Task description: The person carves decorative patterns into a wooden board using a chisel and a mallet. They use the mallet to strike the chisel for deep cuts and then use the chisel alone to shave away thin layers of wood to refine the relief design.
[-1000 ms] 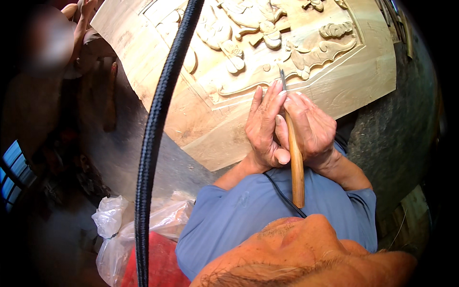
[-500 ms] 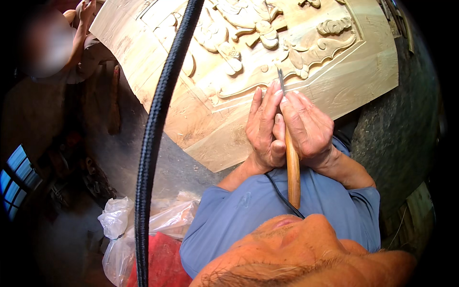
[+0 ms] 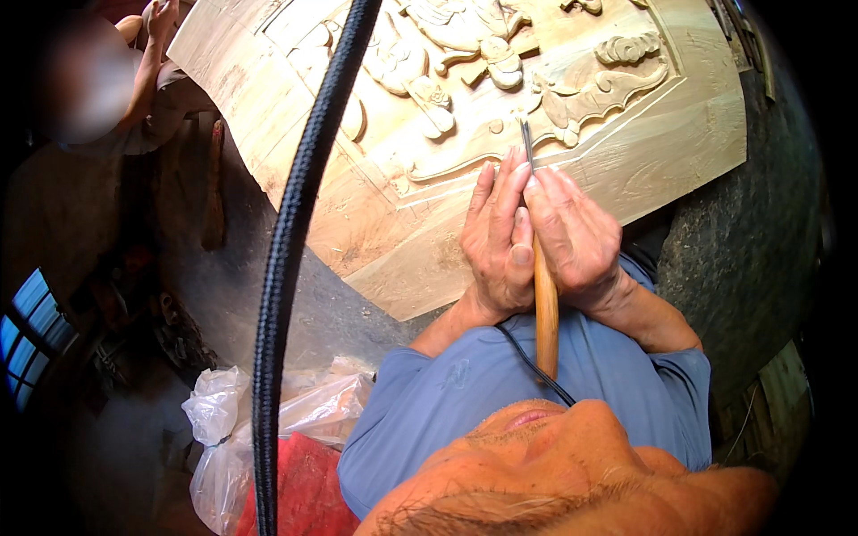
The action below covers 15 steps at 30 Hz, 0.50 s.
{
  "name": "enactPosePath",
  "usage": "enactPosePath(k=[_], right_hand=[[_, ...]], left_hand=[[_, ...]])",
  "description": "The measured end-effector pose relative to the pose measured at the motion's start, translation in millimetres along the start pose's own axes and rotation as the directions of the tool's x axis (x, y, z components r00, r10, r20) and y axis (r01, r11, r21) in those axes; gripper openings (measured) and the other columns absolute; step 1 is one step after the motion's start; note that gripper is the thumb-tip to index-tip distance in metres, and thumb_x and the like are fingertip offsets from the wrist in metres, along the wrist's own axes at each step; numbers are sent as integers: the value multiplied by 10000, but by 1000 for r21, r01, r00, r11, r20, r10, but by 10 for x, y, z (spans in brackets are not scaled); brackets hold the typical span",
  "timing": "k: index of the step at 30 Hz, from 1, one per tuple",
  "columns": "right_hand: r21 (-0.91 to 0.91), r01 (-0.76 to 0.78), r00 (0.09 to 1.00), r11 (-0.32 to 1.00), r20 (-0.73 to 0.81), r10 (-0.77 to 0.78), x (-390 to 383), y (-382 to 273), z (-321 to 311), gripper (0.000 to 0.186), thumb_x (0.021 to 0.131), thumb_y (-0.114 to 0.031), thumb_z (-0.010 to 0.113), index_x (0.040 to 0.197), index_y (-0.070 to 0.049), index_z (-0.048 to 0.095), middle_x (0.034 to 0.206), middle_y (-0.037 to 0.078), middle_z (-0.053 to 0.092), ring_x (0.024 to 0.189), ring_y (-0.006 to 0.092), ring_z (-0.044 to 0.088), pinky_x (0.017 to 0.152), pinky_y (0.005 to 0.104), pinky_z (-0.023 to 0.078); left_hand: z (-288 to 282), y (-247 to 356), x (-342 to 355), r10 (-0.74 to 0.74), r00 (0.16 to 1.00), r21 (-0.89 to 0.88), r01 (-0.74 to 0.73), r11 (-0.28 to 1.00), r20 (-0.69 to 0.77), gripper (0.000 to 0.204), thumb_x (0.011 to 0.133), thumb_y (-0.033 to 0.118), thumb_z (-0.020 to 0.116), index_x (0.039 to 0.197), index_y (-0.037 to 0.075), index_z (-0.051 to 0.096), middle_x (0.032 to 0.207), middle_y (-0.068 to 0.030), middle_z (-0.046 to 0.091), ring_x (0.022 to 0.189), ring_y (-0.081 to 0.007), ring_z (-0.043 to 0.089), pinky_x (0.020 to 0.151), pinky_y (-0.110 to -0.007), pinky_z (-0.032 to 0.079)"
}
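A wood-carving chisel [image 3: 545, 313] with a long wooden handle points away from me, its handle end near my chest. Its dark metal blade [image 3: 527, 147] reaches over the low edge of the relief, the tip down at the wood. My right hand [image 3: 576, 232] is closed on the chisel from the right, where handle meets blade. From the left, my left hand [image 3: 496, 241] presses its fingers to the blade, with the thumb beside the handle. Under both hands lies a pale carved wooden panel [image 3: 429, 268] with raised figures and a wavy border [image 3: 617, 94].
A black braided cable [image 3: 299, 214] hangs across the view on the left. At lower left sit a clear plastic bag [image 3: 219, 411] and a red cloth-like thing [image 3: 299, 482]. Another person's arm [image 3: 147, 80] shows at upper left. A thin black cord [image 3: 523, 357] crosses my shirt.
The chisel has slid slightly forward, its tip a little farther onto the carving. Both hands keep their hold, with my left thumb shifted slightly. The panel has stayed put.
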State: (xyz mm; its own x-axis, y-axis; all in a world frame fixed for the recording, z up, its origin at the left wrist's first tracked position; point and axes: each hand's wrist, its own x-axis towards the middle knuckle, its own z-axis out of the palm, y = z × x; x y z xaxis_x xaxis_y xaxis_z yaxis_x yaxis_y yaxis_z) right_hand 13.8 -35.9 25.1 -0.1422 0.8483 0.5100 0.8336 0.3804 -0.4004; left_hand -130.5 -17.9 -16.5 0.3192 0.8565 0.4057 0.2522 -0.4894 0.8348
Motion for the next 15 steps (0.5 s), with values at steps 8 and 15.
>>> enactPosePath(k=[8,15], right_hand=[[28,21,1000,999,-15,-21,-47,31,-38,325,953,-88,731,1181,143,715,1082,305,756,993,448,798,909,477,675],[27,3,1000,1000,10,-4,-44,-13,-80,328,956,-97,744,1178,142,712,1092,301,756,992,441,796,901,474,674]], left_hand=[[28,29,-1,7,999,-52,-9,999,-50,530,1101,200,471,1443,-177,619,1466,-385,658,1415,-490,651,1278,-598,381],[4,37,-14,-8,998,-58,4,998,-59,502,1027,115,516,1424,-164,646,1458,-386,664,1403,-476,666,1278,-592,385]])
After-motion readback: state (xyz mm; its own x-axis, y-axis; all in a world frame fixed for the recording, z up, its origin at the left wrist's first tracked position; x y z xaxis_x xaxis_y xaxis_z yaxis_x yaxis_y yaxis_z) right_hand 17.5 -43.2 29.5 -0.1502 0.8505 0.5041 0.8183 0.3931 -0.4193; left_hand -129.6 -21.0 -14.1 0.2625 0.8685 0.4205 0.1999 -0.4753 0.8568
